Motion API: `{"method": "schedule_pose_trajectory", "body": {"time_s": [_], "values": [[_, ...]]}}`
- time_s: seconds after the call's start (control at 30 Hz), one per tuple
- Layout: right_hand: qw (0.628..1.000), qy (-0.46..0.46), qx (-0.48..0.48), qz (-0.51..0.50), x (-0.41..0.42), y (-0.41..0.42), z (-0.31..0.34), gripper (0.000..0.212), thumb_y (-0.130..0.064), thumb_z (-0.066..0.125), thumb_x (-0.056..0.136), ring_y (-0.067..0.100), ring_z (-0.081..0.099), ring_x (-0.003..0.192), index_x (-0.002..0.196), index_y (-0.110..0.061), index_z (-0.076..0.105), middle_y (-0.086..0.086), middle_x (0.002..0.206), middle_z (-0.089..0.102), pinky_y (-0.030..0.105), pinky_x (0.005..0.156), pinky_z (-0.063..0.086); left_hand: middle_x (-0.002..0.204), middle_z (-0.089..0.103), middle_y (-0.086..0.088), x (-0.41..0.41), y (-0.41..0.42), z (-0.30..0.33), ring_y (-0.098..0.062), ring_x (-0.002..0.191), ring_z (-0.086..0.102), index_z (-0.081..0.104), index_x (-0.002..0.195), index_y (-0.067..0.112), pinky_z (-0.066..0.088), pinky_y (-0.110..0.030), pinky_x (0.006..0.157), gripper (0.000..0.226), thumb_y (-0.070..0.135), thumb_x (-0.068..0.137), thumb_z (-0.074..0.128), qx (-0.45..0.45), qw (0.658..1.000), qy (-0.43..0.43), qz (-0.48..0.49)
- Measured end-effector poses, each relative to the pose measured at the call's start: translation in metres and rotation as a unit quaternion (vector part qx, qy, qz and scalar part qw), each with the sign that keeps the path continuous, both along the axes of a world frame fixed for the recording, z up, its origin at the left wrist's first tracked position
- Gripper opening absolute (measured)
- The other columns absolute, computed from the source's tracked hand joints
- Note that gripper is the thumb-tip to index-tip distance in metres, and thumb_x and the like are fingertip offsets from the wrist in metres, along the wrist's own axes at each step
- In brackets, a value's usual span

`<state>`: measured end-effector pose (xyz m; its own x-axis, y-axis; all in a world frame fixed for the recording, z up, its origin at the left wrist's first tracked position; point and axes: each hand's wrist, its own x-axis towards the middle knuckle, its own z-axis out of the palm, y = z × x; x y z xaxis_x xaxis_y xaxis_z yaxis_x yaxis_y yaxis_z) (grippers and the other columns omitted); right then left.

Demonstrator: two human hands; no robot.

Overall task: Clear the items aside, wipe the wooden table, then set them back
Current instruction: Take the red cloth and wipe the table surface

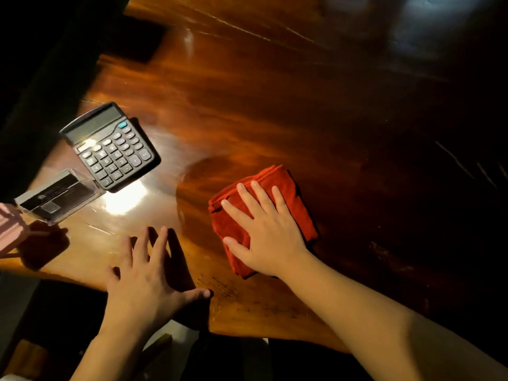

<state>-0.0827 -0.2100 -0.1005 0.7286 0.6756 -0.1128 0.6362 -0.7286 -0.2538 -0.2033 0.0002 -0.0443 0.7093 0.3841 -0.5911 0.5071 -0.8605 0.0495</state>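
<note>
- On the wooden table (247,105), right hand (270,232) lies flat, fingers spread, pressing a folded red cloth (288,193).
- Left hand (145,281) rests open near the front edge, gripping nothing.
- Calculator (112,148) and clear card holder (59,198) sit far left.

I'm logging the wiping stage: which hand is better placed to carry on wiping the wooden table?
The right hand. It lies flat on the folded red cloth on the wooden table. The left hand is empty, fingers spread near the table's front edge.

Red cloth (262,221), black calculator (111,148), reddish-brown table (247,105)
</note>
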Motion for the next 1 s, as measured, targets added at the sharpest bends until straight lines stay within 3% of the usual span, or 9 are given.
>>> {"method": "schedule_pose_trajectory", "body": {"time_s": [0.3, 0.43, 0.67, 0.8, 1.0], "values": [[0.992, 0.002, -0.047, -0.115, -0.002, -0.109, -0.001, 0.073, -0.072, 0.035, 0.094, 0.028, 0.008, 0.157, 0.159, -0.040, 0.024, 0.004, 0.170, 0.017, 0.054, 0.125, -0.001, 0.163, -0.032, -0.001, 0.015, -0.017, -0.024, -0.035, 0.147, -0.030, -0.039, 0.143, 0.045, 0.005, -0.081, 0.107, 0.160, 0.110, 0.020, 0.040, -0.006, 1.000, 0.007, -0.016], [0.985, -0.006, -0.070, -0.156, -0.003, -0.132, -0.002, 0.074, -0.075, 0.029, 0.095, 0.029, 0.006, 0.158, 0.160, -0.041, 0.020, 0.006, 0.170, 0.018, 0.053, 0.125, -0.002, 0.163, -0.031, -0.002, 0.011, -0.015, -0.030, -0.036, 0.148, -0.029, -0.036, 0.145, 0.043, 0.005, -0.083, 0.105, 0.159, 0.111, 0.022, 0.036, 0.002, 1.000, -0.010, -0.027], [0.973, -0.015, -0.095, -0.210, -0.010, -0.111, -0.003, 0.074, -0.071, 0.026, 0.096, 0.033, 0.003, 0.157, 0.161, -0.038, 0.016, 0.010, 0.171, 0.013, 0.061, 0.124, 0.002, 0.165, -0.026, -0.001, 0.003, -0.013, -0.033, -0.035, 0.148, -0.028, -0.027, 0.153, 0.034, 0.002, -0.081, 0.106, 0.160, 0.111, 0.027, 0.034, -0.006, 0.998, -0.045, -0.036], [0.960, -0.020, -0.100, -0.259, -0.015, -0.082, -0.005, 0.076, -0.073, 0.020, 0.096, 0.036, 0.004, 0.157, 0.161, -0.034, 0.016, 0.013, 0.170, 0.014, 0.063, 0.123, 0.004, 0.159, -0.037, 0.000, -0.005, -0.009, -0.033, -0.032, 0.146, -0.034, -0.031, 0.151, 0.034, -0.001, -0.078, 0.109, 0.159, 0.112, 0.027, 0.033, -0.021, 0.997, -0.062, -0.049], [0.969, -0.025, -0.081, -0.232, -0.020, -0.023, -0.006, 0.077, -0.073, 0.023, 0.095, 0.038, 0.008, 0.156, 0.161, -0.033, 0.017, 0.014, 0.170, 0.016, 0.064, 0.123, 0.006, 0.161, -0.033, -0.005, -0.025, 0.003, -0.030, -0.029, 0.146, -0.034, -0.025, 0.154, 0.029, -0.007, -0.071, 0.115, 0.160, 0.112, 0.029, 0.031, -0.028, 0.996, -0.068, -0.057]]}}
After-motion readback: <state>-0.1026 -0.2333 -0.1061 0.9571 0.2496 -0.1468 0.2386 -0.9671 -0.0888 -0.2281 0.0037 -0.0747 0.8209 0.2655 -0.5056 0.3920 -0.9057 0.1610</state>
